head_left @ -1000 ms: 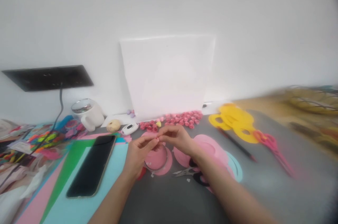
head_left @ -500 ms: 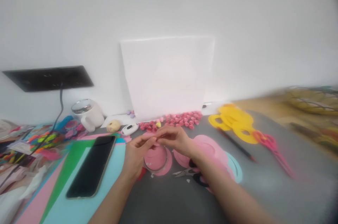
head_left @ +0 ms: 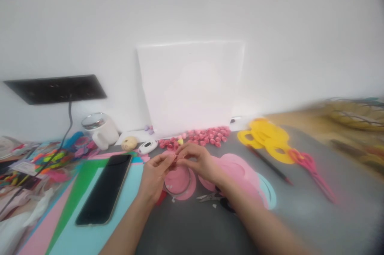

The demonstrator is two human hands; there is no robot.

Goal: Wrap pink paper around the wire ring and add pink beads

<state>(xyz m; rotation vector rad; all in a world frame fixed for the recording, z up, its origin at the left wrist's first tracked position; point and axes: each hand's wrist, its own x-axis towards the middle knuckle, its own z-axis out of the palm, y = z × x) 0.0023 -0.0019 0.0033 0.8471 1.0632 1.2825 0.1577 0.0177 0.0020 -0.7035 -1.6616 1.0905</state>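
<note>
My left hand (head_left: 152, 177) and my right hand (head_left: 201, 162) meet over the middle of the table, fingertips pinched round a small pink paper roll (head_left: 175, 158). Most of the roll is hidden by the fingers. Below them lies a round pink paper piece (head_left: 177, 183) with a dark ring on it. Just beyond the fingertips spreads a cluster of small rolled pink paper flowers (head_left: 208, 136). Under my right forearm, partly covered, are black-handled scissors (head_left: 210, 197) and pink paper circles (head_left: 237, 171).
To the left, a phone (head_left: 105, 191) rests on coloured paper sheets (head_left: 70, 203), near a white mug (head_left: 102, 130). On the right are yellow paper cutouts (head_left: 264, 137), a pencil (head_left: 271, 166) and pink scissors (head_left: 312, 171). A white board (head_left: 192, 87) leans against the wall.
The fingers have shifted slightly around the paper, and a bit more of the pink roll shows between the fingertips. My right fingers are more curled. The other things stay in place.
</note>
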